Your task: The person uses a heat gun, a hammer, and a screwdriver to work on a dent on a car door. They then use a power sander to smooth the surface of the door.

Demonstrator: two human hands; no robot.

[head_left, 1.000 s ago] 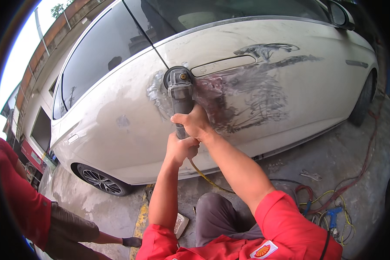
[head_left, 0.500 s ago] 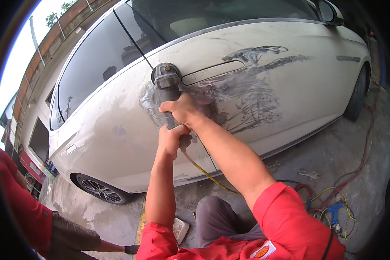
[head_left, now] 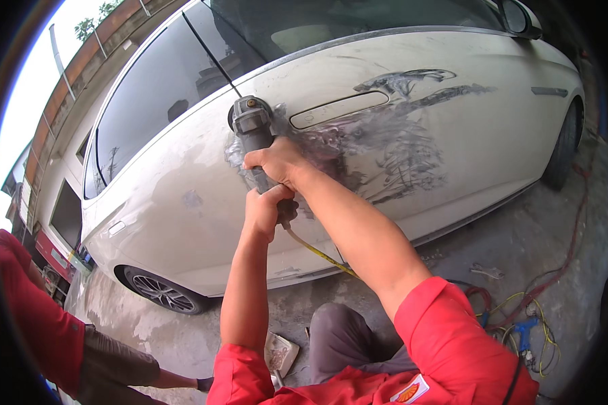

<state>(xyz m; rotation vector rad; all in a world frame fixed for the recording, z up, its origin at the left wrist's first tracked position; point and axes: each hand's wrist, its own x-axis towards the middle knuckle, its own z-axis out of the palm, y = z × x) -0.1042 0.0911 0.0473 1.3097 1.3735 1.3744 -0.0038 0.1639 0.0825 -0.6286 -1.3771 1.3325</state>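
Note:
An angle grinder [head_left: 255, 133] with a dark grey body is gripped by both of my hands, its round head up against the white car [head_left: 479, 142] at the seam between the two doors. My right hand [head_left: 282, 162] wraps the middle of the body. Below it, my left hand [head_left: 262, 210] holds the rear end, where a yellow cord [head_left: 317, 252] comes out. Just right of the grinder head is the flush door handle [head_left: 339, 110]. Grey and dark smears [head_left: 405, 162] spread over the front door around and below it. The disc's working face is hidden.
Another person in a red shirt [head_left: 44, 310] stands at the left edge. Tangled hoses and cords [head_left: 547, 283] with a blue tool [head_left: 524, 331] lie on the concrete at right. A shallow off-white tray [head_left: 282, 354] sits by my knee [head_left: 338, 337].
The grinder head has shifted a little left, away from the door handle, and onto the door seam. Both hands have kept their grip.

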